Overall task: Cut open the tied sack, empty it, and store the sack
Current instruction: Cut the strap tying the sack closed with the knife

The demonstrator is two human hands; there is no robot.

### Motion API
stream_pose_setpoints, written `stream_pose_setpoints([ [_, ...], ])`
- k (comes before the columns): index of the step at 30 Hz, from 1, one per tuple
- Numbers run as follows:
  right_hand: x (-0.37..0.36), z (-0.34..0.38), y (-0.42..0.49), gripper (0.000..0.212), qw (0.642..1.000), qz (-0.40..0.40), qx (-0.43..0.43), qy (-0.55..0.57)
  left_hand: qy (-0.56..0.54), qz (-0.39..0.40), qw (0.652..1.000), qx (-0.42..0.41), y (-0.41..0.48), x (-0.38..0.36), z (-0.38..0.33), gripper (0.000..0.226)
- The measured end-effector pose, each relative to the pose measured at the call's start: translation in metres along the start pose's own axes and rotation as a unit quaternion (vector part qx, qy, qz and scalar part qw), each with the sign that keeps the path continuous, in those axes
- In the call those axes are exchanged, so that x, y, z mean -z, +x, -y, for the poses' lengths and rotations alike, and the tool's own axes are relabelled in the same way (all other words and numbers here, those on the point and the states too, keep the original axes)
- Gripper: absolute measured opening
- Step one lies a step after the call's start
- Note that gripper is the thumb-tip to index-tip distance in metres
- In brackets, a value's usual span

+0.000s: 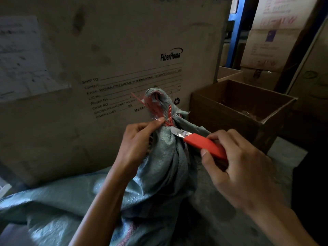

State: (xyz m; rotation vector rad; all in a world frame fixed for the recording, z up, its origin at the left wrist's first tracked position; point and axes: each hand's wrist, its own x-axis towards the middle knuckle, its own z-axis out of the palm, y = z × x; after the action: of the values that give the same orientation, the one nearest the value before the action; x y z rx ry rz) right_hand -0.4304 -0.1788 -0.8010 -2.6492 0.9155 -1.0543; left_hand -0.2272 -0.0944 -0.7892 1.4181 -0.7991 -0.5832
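Observation:
A grey-green woven sack stands in front of me, its neck bunched and bound with red plastic string. My left hand grips the neck just below the tie, thumb and forefinger pinching the red string. In my right hand is a red utility knife; the extended blade points left and its tip touches the sack at the base of the tie. More of the sack's fabric spreads across the lower part of the view.
A large FiberHome cardboard carton stands right behind the sack. An open brown cardboard box sits at the right, close to the knife hand. Stacked cartons and a blue rack post fill the back right.

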Motion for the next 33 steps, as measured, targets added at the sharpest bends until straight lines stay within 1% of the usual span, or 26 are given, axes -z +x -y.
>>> stream_pose_setpoints([
  [4,-0.002,-0.004,0.0,0.03,0.999,-0.011,-0.012,0.027,0.007,-0.013,1.0,0.009,0.0,-0.003,0.001,0.039],
  [6,0.0,-0.007,0.002,0.032,0.999,-0.02,-0.027,0.041,0.016,-0.024,0.999,0.037,0.001,-0.007,0.001,0.042],
  [9,0.003,-0.009,0.004,0.03,0.997,-0.038,-0.042,0.05,-0.021,0.022,0.997,0.064,0.001,-0.009,-0.001,0.046],
  [11,0.003,-0.009,0.004,0.026,0.997,-0.037,-0.049,0.055,0.021,0.035,0.998,0.043,0.001,-0.012,0.0,0.058],
  [12,0.002,-0.009,0.004,0.024,0.996,-0.037,-0.054,0.058,0.058,0.019,0.998,0.02,0.0,-0.014,0.002,0.056],
  [14,0.001,-0.01,0.003,0.024,0.994,-0.04,-0.066,0.071,0.116,-0.034,0.992,-0.029,-0.001,-0.019,0.006,0.041],
  [15,0.0,-0.011,0.003,0.025,0.994,-0.041,-0.069,0.077,0.126,-0.045,0.99,-0.043,-0.001,-0.021,0.008,0.036],
  [16,0.0,-0.011,0.002,0.027,0.993,-0.041,-0.07,0.08,0.124,-0.045,0.99,-0.047,-0.002,-0.022,0.008,0.036],
  [21,-0.002,-0.01,0.0,0.026,0.994,-0.043,-0.052,0.091,0.053,-0.016,0.998,-0.015,-0.002,-0.023,0.014,0.05],
  [25,-0.001,-0.009,-0.002,0.026,0.996,-0.042,-0.022,0.077,-0.024,0.005,0.999,0.048,-0.002,-0.024,0.015,0.063],
  [28,0.0,-0.007,-0.003,0.028,0.996,-0.048,-0.003,0.075,-0.06,0.022,0.995,0.072,-0.001,-0.026,0.014,0.058],
  [30,-0.001,-0.006,-0.003,0.029,0.997,-0.045,0.0,0.066,-0.078,0.026,0.993,0.087,0.001,-0.025,0.016,0.048],
  [33,-0.003,-0.005,-0.003,0.028,0.998,-0.037,-0.007,0.049,-0.074,0.033,0.993,0.081,0.004,-0.021,0.018,0.04],
])
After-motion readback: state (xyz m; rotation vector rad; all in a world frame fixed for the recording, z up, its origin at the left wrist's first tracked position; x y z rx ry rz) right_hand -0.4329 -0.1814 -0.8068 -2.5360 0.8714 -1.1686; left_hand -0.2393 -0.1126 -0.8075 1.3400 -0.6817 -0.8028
